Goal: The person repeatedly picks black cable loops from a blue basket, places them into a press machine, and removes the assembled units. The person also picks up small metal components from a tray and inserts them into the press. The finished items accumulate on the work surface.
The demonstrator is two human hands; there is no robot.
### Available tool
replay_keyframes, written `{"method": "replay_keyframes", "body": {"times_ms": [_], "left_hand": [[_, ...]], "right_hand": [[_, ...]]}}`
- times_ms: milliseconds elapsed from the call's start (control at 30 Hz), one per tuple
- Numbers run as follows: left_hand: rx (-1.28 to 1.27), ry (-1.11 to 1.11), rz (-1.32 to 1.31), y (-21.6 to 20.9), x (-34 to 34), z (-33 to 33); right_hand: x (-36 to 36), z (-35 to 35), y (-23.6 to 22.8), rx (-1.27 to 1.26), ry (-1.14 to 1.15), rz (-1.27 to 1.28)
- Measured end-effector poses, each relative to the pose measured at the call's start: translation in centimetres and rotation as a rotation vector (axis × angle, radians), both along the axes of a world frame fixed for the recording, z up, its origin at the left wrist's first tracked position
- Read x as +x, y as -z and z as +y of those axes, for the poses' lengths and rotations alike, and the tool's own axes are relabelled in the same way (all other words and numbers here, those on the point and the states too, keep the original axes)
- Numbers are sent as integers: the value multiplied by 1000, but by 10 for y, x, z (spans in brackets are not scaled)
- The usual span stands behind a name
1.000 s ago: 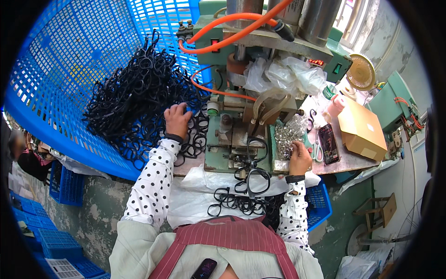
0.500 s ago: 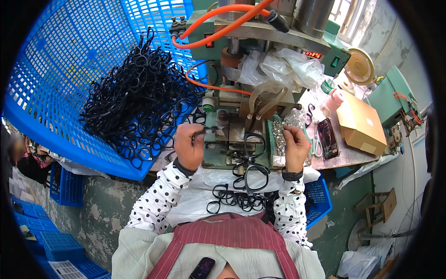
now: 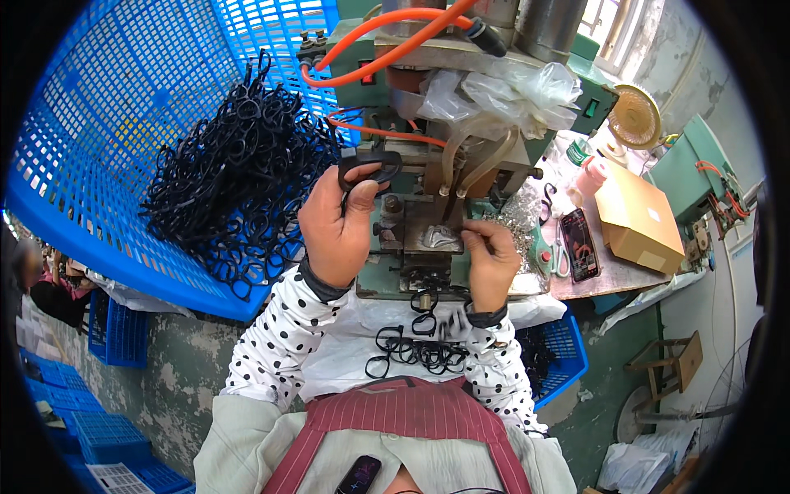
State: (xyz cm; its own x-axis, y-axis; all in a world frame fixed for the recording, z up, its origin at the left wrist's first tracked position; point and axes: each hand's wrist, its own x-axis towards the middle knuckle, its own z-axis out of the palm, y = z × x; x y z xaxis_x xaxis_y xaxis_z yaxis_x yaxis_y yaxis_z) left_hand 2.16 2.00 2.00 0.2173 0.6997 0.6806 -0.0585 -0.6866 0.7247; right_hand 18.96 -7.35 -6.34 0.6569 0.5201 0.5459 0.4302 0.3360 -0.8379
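Observation:
My left hand (image 3: 336,235) is closed on a black eyeglass frame (image 3: 385,167), held up at the left side of the green press (image 3: 370,286). My right hand (image 3: 494,262) has its thumb and forefinger pinched at the right edge of the press's metal block (image 3: 417,236). Anything between those fingertips is too small or hidden to make out. Two tan tubes (image 3: 492,169) come down just above the block. Beside the right hand lies a heap of small shiny metal parts (image 3: 520,216), partly hidden by that hand.
A large blue basket (image 3: 107,239) with a pile of black frames (image 3: 234,156) stands at the left. More frames (image 3: 420,352) lie on white plastic before me. Rightward are a phone (image 3: 580,245), scissors (image 3: 561,259) and a cardboard box (image 3: 640,218). Orange hoses (image 3: 387,53) arch overhead.
My left hand has moved up and away from me, now with a frame clearly in it. My right hand went left from the metal parts to the block. The frame hanging at the press front is gone.

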Motion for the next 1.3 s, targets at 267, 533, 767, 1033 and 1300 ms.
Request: {"method": "replay_keyframes", "body": {"times_ms": [267, 533, 767, 1033, 1300], "left_hand": [[-19, 16, -23, 1, 1, -1], [35, -11, 12, 11, -1, -2], [768, 484, 335, 63, 8, -27], [693, 505, 333, 83, 19, -22], [698, 479, 295, 87, 21, -24]], "right_hand": [[-26, 21, 15, 28, 40, 176], [-30, 29, 10, 115, -44, 264], [34, 17, 15, -55, 184, -239], [127, -51, 46, -838, 308, -278], [130, -41, 97, -696, 395, -422]]}}
